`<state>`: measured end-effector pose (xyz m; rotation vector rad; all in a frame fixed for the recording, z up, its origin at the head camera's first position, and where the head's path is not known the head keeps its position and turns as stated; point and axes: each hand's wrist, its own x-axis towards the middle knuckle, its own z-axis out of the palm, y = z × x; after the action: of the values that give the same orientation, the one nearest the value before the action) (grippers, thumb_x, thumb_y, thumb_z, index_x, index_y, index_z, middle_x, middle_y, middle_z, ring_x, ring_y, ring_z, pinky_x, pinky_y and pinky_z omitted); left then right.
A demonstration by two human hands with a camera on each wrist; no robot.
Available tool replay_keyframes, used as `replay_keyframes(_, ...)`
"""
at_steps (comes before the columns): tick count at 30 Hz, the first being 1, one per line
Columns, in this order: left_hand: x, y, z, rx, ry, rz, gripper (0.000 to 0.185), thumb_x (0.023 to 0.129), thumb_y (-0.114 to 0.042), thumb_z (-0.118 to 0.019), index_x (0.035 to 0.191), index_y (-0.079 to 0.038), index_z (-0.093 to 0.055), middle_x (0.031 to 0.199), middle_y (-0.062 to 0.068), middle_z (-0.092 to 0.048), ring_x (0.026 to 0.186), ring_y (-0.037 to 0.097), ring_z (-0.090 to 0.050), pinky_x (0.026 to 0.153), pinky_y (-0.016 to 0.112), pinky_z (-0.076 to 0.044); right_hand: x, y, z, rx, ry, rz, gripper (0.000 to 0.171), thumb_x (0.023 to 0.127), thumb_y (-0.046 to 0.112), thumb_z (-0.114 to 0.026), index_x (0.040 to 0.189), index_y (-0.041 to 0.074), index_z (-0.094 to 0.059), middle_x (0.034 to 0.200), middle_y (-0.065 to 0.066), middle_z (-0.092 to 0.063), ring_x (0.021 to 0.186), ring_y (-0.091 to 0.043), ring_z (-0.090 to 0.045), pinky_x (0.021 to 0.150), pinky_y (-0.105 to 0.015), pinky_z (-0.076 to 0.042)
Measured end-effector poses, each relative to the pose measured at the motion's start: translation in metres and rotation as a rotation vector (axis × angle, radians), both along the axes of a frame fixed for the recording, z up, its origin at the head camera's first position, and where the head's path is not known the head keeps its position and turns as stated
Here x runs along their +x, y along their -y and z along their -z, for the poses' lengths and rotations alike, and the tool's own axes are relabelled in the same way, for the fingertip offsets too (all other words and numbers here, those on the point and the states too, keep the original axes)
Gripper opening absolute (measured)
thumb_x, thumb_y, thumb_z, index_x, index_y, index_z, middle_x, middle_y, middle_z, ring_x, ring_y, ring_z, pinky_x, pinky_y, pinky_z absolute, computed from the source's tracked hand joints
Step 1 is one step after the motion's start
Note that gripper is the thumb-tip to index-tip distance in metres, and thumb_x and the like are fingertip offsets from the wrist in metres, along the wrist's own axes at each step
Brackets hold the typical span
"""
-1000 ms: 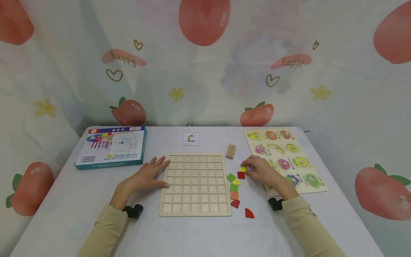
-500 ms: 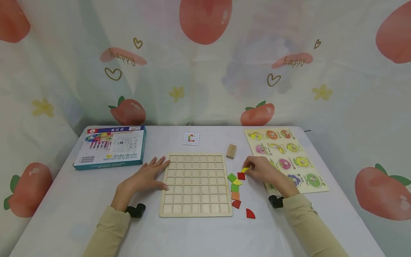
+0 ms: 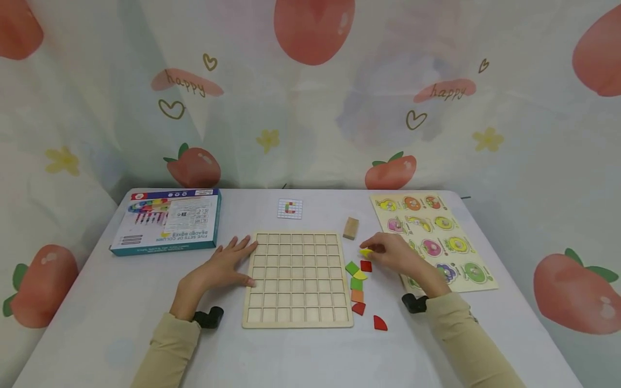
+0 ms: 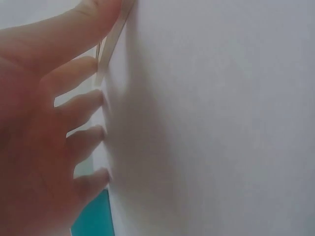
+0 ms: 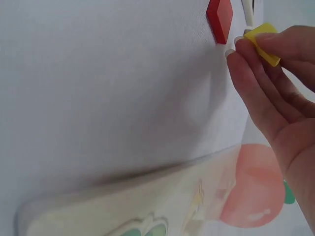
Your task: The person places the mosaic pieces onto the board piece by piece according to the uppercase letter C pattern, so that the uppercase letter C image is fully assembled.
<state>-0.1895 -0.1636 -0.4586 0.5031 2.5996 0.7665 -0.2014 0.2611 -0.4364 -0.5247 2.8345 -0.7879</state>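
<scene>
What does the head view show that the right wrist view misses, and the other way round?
Only the head view shows the left hand resting flat at the grid board's left edge, the blue box, the wooden block and the row of coloured tiles.

Only the right wrist view shows close up how the fingertips pinch the tile.

Both show the right hand holding the yellow tile, a red tile nearby, and part of the fruit puzzle board.

Pale matt wood grid board — smooth painted tiles — glossy cardboard box.
</scene>
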Motion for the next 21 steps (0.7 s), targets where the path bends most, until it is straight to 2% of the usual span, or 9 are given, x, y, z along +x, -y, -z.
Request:
replay_keyframes(5,-0.001,-0.001,0.001,0.0,0.002,-0.002,0.1,0.081,-0.037,-0.087,0.161,-0.01,-0.033,0.171,0.018,-0.018,0.158,0.047,-0.005,0.124,0.07,-0.003,-0.001,0.009,0.0,-0.026,0.021,-0.012,0.015,0.093,0.007,-0.073,0.106,0.007,-0.079,0.095,-0.001,-0.073,0.086,-0.016,-0.06,0.08,-0.029,-0.055)
replay_keyframes(12,-0.001,0.001,0.003,0.005,0.003,-0.019,0.099,0.081,-0.036,-0.086,0.161,-0.011,-0.034,0.171,0.018,-0.018,0.158,0.046,-0.005,0.125,0.068,-0.002,-0.009,0.025,0.002,-0.046,0.034,-0.011,0.012,0.093,0.01,-0.073,0.103,0.012,-0.078,0.087,0.001,-0.069,0.082,-0.016,-0.057,0.068,-0.025,-0.051)
replay_keyframes(17,0.0,0.0,0.001,0.007,0.013,-0.02,0.098,0.082,-0.037,-0.085,0.162,-0.012,-0.033,0.171,0.017,-0.016,0.159,0.045,-0.003,0.125,0.067,-0.001,-0.014,0.04,0.003,-0.093,0.049,-0.022,0.015,0.094,0.012,-0.074,0.108,0.01,-0.078,0.094,-0.002,-0.072,0.085,-0.017,-0.059,0.075,-0.027,-0.054)
replay_keyframes(21,0.0,0.0,0.0,-0.004,0.01,-0.016,0.098,0.082,-0.037,-0.086,0.162,-0.011,-0.033,0.171,0.017,-0.017,0.159,0.045,-0.005,0.126,0.067,-0.002,-0.019,0.053,0.004,-0.117,0.017,-0.054,0.015,0.094,0.011,-0.073,0.108,0.007,-0.078,0.1,-0.005,-0.076,0.088,-0.016,-0.064,0.083,-0.031,-0.057)
